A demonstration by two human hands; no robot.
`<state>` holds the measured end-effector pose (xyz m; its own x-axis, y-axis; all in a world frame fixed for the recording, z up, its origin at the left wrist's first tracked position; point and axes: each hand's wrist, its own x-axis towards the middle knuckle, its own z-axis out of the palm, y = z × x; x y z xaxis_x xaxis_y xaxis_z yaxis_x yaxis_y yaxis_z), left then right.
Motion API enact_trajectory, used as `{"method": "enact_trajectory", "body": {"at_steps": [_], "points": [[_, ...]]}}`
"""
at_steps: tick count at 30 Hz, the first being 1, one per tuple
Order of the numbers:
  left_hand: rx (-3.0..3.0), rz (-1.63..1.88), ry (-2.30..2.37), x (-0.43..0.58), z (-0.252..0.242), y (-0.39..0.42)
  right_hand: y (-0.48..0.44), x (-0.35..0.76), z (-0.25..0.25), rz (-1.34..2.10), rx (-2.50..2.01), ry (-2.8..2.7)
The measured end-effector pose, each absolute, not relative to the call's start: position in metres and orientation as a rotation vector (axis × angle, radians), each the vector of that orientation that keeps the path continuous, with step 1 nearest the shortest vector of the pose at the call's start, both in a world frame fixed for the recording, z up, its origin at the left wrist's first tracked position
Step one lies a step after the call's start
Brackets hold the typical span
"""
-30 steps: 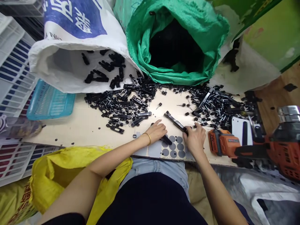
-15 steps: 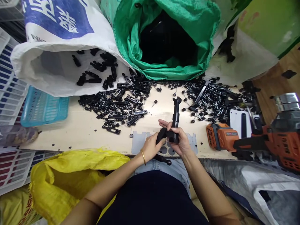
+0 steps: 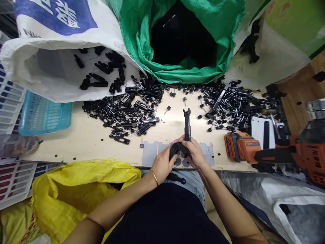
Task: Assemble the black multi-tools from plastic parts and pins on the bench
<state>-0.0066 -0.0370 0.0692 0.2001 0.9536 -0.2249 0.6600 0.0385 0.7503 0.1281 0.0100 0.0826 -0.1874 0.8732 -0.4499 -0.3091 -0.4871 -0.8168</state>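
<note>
Bar (image 3: 187, 127) and block (image 3: 174, 151): junction concealed

Through the head camera, I observe both hands together above the near edge of the desk (image 3: 83, 142). Left hand (image 3: 161, 162): fingers grasping the block. Right hand (image 3: 195, 154): fingers grasping the near end of the bar. The bar points away from the wearer, and its forked tip is exposed over the desk surface. The near end is covered by fingers; I cannot tell whether bar and block are joined or merely touching.

Beneath the hands, grey discs (image 3: 186, 163) on the desk are partly covered; I cannot count them. A grey sheet (image 3: 149, 154) lies to their left. Over the lap, a black rod (image 3: 177, 178) shows below the left wrist; its left end is hidden.

Behind the work area, the links (image 3: 119, 118) and the pins (image 3: 232, 108) lie in overlapping heaps; single pieces are hard to separate. The green sack (image 3: 132, 44) is cut off at the top, its interior too dark to read. The white sack (image 3: 101, 37) is also cut off. At right, the frame edge crops the drill (image 3: 304, 154).
</note>
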Motion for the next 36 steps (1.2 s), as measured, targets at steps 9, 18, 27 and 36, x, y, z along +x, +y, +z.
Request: {"method": "enact_trajectory", "body": {"at_steps": [9, 18, 27, 36], "points": [[1.778, -0.135, 1.557, -0.013, 0.091, -0.035, -0.013, 0.101, 0.063, 1.643, -1.234, -0.533], [1.913, -0.234, 1.578, -0.003, 0.092, -0.045, -0.010, 0.101, 0.071, 1.542, -1.306, -0.409], [1.869, -0.229, 1.541, -0.008, 0.093, -0.041, -0.003, 0.094, 0.067, 1.637, -1.365, -0.504], [2.117, -0.233, 1.401, -0.030, 0.068, 0.024, 0.007, 0.163, 0.076, 2.015, -1.724, -1.122]]}}
